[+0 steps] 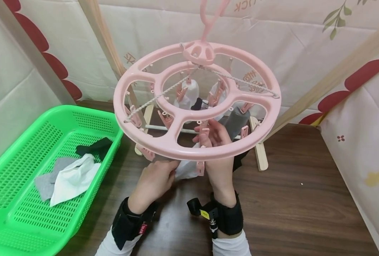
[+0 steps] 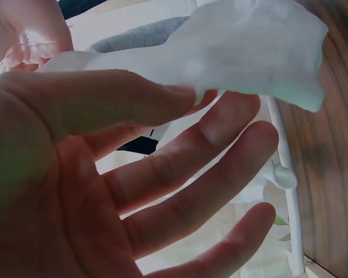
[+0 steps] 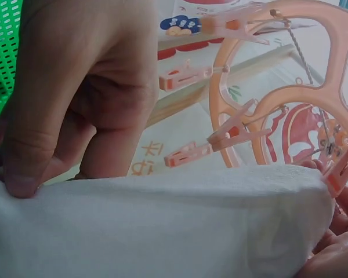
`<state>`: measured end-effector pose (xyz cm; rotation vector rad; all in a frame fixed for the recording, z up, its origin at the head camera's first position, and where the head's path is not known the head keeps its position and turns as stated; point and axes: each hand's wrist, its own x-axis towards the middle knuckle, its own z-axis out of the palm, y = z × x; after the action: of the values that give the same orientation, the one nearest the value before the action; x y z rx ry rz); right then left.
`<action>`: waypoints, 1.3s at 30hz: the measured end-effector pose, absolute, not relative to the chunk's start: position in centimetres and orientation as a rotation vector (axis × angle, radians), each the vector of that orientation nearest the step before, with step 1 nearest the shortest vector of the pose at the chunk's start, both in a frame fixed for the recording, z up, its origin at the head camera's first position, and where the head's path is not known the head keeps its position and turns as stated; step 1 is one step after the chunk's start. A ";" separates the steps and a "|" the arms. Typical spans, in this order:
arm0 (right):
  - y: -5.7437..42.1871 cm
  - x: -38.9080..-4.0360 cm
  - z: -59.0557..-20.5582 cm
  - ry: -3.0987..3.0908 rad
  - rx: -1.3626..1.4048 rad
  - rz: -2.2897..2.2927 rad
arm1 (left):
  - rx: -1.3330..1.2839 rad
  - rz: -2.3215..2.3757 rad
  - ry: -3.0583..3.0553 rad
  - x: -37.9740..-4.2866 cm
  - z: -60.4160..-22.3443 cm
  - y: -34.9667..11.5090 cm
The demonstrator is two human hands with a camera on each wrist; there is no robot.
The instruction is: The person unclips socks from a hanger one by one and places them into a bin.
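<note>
Beneath a pink round drying rack (image 1: 196,153), my two hands stretch a white sock (image 1: 186,170) between them. My left hand (image 1: 155,179) pinches one edge between thumb and forefinger; its other fingers (image 2: 203,179) are spread. At the opposite end my right hand (image 1: 219,135) has its fingers around a pink clothespin (image 1: 204,132) hanging from the rack. In the right wrist view this clothespin (image 3: 339,174) meets the sock's end (image 3: 313,191), with right fingertips beside it. The rack's rim partly hides the right hand in the head view.
A green basket (image 1: 90,195) at left holds a white sock (image 1: 75,177), a grey piece (image 1: 47,181) and a black piece (image 1: 96,147). A grey sock (image 1: 237,121) and white ones (image 1: 191,90) hang from clips. Wooden poles (image 1: 104,39) and a white bar (image 1: 164,128) stand behind.
</note>
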<state>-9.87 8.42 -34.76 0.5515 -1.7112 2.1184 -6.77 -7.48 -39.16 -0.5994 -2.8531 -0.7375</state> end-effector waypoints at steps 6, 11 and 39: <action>8.3 -10.0 -34.8 -1.636 0.638 2.152 | -0.585 -0.717 -2.858 -6.7 -38.9 -7.7; 8.2 -9.8 -34.6 -1.564 0.642 2.239 | -0.557 -0.728 -2.873 -6.8 -38.7 -7.9; 8.2 -9.9 -34.5 -1.422 0.674 2.274 | -0.357 -0.775 -2.564 -6.9 -38.0 -10.0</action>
<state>-9.90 8.21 -34.51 0.6745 -1.4219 2.2737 -6.87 -10.02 -38.05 -0.3570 -2.5636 -0.7748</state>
